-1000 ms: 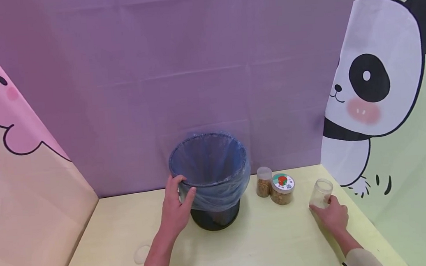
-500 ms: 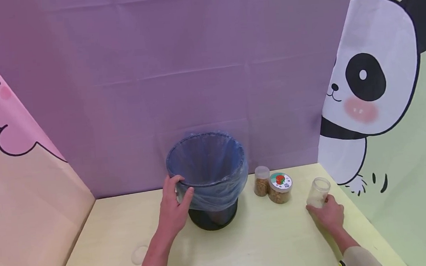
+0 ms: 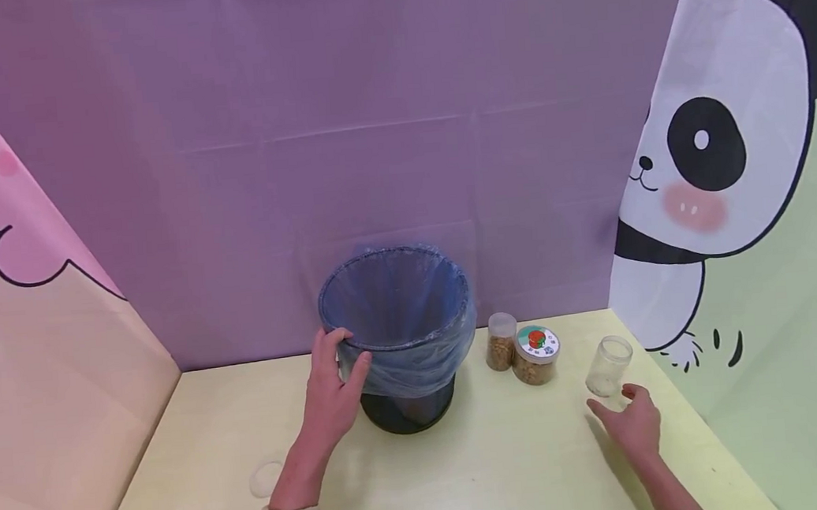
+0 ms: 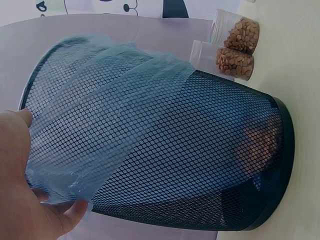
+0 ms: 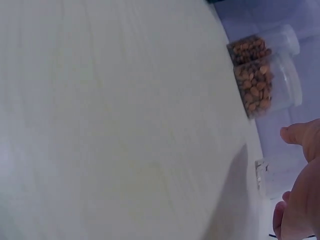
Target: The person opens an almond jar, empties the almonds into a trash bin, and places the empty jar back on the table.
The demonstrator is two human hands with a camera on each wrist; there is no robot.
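Observation:
My left hand (image 3: 333, 398) holds the near left rim of a black mesh trash can (image 3: 409, 417), fingers at the edge and thumb against the blue plastic bag (image 3: 420, 369) lining it. In the left wrist view, the bag folds over the outside of the mesh (image 4: 210, 135), and something reddish-brown shows dimly through the bottom. Near the table's right edge my right hand (image 3: 634, 425) has its thumb and fingers spread, just in front of an uncapped clear jar (image 3: 610, 366) and apart from it. That jar stands upright.
Right of the trash can stand a slim clear jar (image 3: 502, 342) and a wider jar (image 3: 536, 357) with a tomato-printed lid, both holding brown pieces. A pale round lid (image 3: 264, 480) lies beside my left forearm. A purple backdrop (image 3: 385, 130) hangs behind the table.
My right hand has let go of the clear jar and drawn back slightly towards me, leaving it standing. My left hand keeps its hold on the trash can's rim.

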